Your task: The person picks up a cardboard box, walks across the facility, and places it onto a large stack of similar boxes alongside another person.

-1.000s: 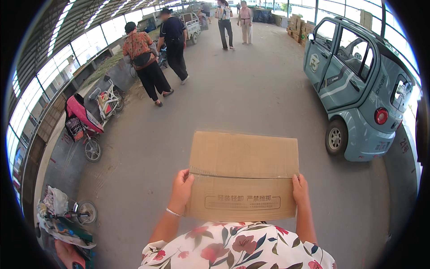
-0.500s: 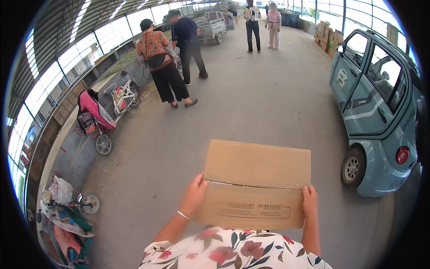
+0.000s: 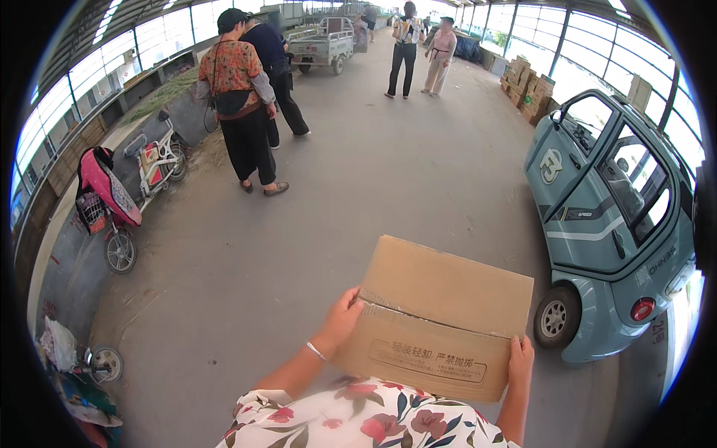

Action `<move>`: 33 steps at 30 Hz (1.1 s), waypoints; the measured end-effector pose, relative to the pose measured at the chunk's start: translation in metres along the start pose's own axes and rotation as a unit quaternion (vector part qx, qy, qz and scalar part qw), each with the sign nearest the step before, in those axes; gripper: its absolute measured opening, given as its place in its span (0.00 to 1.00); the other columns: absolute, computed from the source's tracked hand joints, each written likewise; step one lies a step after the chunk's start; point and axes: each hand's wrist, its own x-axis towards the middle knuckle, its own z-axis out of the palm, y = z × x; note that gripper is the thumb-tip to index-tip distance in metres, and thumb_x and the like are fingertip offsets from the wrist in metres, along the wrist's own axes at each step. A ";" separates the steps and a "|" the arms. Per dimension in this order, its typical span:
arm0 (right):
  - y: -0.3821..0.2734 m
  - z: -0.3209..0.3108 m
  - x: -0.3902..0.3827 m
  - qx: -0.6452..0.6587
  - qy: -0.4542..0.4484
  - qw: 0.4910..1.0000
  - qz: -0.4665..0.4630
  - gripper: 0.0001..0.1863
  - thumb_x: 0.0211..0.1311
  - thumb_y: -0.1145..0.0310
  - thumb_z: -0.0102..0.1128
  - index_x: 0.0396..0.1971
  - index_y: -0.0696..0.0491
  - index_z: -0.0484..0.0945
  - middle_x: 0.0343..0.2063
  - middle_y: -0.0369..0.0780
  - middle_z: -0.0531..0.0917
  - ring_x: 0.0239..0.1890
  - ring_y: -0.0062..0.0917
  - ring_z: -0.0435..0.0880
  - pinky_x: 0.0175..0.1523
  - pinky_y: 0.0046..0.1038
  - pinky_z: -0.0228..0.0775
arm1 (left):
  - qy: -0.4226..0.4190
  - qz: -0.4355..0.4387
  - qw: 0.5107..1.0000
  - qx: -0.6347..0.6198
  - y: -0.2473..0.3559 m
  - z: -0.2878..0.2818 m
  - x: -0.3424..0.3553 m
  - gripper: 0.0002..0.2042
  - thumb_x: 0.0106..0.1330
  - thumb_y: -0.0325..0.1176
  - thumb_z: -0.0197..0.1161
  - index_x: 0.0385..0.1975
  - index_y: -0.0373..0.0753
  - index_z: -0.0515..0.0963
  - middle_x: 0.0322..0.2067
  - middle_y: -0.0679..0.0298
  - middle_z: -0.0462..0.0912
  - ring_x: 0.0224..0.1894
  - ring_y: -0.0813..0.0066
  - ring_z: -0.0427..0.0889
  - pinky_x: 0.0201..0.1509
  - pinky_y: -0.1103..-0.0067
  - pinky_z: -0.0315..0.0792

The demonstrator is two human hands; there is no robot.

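A brown cardboard box (image 3: 448, 291) is held in front of my body, a seam running across its top and dark print on the part closest to me. My left hand (image 3: 340, 322) grips its left side, the thumb by the seam; a pale bangle circles that wrist. On the opposite side, my right hand (image 3: 520, 361) is closed round the edge with the thumb on top. The box tilts, its right end lower in the picture. Most of the fingers are hidden beneath or behind the cardboard.
To the right stands a blue-grey enclosed small vehicle (image 3: 605, 224). Two people (image 3: 237, 97) stand ahead on the left, two more (image 3: 405, 56) farther off. Scooters (image 3: 112, 201) line the left wall. A cargo cart (image 3: 323, 46) and stacked cartons (image 3: 526, 89) are farther back.
The box has shifted slightly right and turned clockwise in the picture, both hands still gripping it. The surroundings have swung in view; the two people on the left look nearer.
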 end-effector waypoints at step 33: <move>-0.031 0.171 0.280 0.007 -0.178 0.984 -0.020 0.16 0.54 0.65 0.48 0.39 0.60 0.68 0.34 0.45 0.77 0.37 0.28 0.75 0.42 0.26 0.64 | 0.231 -0.027 0.917 0.323 0.065 -0.018 0.170 0.29 0.50 0.37 0.58 0.49 0.27 0.57 0.46 0.46 0.66 0.50 0.57 0.66 0.52 0.72 0.60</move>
